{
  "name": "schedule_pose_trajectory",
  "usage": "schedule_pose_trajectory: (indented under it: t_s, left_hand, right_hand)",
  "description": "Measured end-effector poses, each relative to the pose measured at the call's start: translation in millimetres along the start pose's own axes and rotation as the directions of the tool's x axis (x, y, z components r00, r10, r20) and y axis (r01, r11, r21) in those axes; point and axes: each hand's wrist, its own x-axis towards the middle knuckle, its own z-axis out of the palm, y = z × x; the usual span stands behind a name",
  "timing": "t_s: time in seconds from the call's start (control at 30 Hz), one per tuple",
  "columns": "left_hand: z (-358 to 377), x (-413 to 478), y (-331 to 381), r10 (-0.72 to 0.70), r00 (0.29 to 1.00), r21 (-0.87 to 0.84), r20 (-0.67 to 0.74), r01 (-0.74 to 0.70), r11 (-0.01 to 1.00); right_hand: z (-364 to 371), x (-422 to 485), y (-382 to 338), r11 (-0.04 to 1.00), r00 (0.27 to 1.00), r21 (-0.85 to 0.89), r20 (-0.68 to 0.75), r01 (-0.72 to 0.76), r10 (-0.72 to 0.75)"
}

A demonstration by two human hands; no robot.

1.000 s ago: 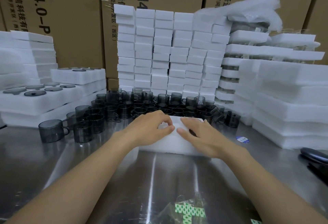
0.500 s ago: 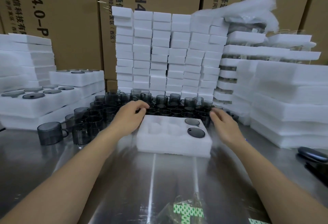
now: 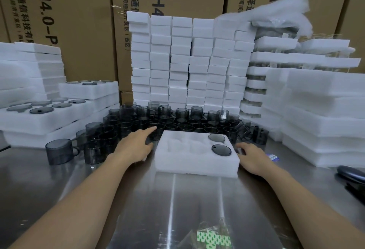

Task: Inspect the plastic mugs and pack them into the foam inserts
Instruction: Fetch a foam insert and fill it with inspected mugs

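Steel table (image 3: 177, 199): shiny top; a green-and-white packet (image 3: 214, 239) lies at the near edge.
Left hand (image 3: 134, 147): just beside the left edge of the foam insert (image 3: 197, 163). Fingers straight and relaxed, grasping nothing. The forefinger (image 3: 152, 129) reaches toward the loose mugs (image 3: 177, 124), its tip at the rim of the nearest one; I cannot tell if it touches.
Right hand (image 3: 250, 156): low on the table at the insert's right edge. Fingers (image 3: 240, 146) loosely curled, nothing in them, right by the foam wall.
Foam insert: white block, flat on the table between the two hands. Two dark mugs sit base-up in its right-hand pockets, one nearer (image 3: 221, 150), one farther (image 3: 216, 137). The pockets to their left show bare foam.
Loose mugs: smoky grey, crowded upright directly behind the insert. One lone mug (image 3: 59, 151) stands apart at the left.
Blue label (image 3: 273, 157): on the table just right of the right hand.
Filled trays (image 3: 49, 122): stacked at the left, with dark round mug bases in the pockets.
Foam sheets (image 3: 325, 120): piled at the right.
Foam blocks (image 3: 187, 61): tall columns behind the mugs.
Cardboard boxes (image 3: 79, 21): form the back wall, with printed lettering.
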Motion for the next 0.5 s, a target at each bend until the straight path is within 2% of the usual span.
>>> schedule_pose_trajectory:
  t_s: [0.13,0.3,0.5]
  left_hand:
    - [0.8,3.1,3.4,-0.039,0.982,-0.024,-0.187,0.036,0.999]
    - [4.9,3.6,2.7,-0.053,0.992,-0.065,-0.111,0.046,0.997]
    - [3.1,4.5,2.1,-0.077,0.952,-0.091,-0.297,0.052,0.994]
  right_hand:
    - [1.6,1.0,0.9,1.000,1.000,-0.027,-0.002,0.005,-0.005]
    - [1.8,2.0,1.4,1.000,1.000,-0.023,0.002,0.011,-0.011]
    - [1.7,1.4,1.4,1.000,1.000,-0.015,0.001,0.011,-0.011]
